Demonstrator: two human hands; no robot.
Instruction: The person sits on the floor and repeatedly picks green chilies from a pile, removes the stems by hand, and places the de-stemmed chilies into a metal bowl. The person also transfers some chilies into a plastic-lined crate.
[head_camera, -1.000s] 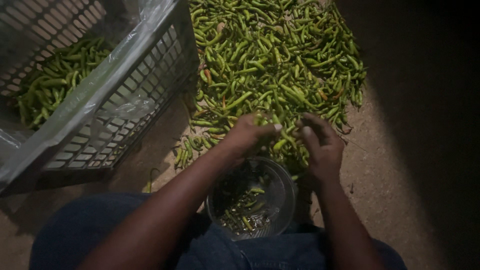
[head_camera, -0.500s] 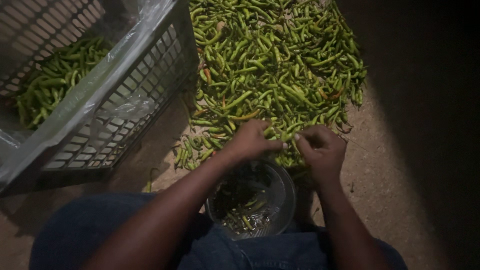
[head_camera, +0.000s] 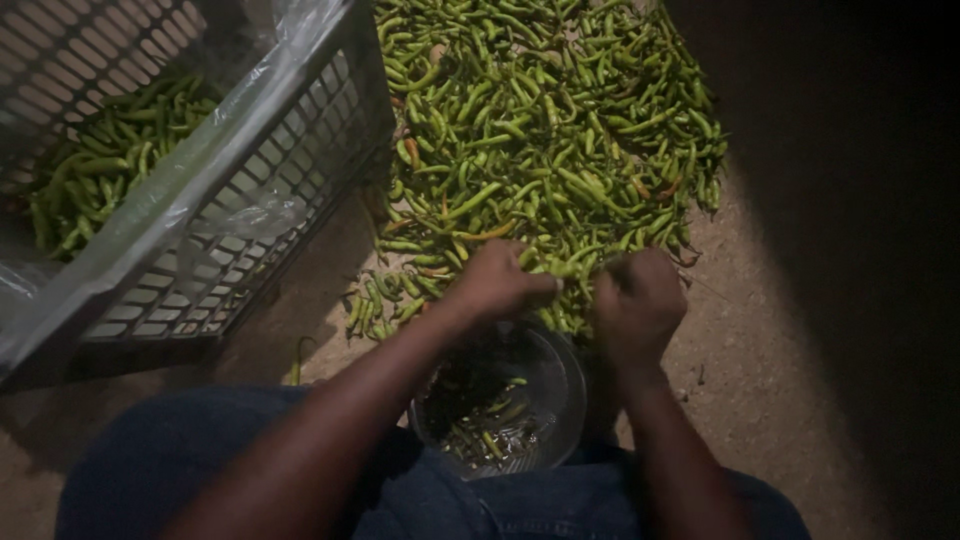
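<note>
A big heap of green chili peppers (head_camera: 540, 130) lies on the bare ground ahead of me. Both hands meet at its near edge, just above a small clear bowl (head_camera: 560, 400) that holds stem bits and a few chilies. My left hand (head_camera: 495, 283) pinches one end of a green chili (head_camera: 568, 268). My right hand (head_camera: 638, 300) is closed around the other end of the same chili. My blue-clad knees frame the bowl.
A grey plastic crate (head_camera: 240, 220) lined with clear plastic sheet stands at the left, with green chilies (head_camera: 95, 170) inside. A few stray chilies (head_camera: 375, 300) lie between crate and heap. The right side is dark ground.
Both hands have drawn back from the heap toward me and come closer together over the bowl, with a chili held between them.
</note>
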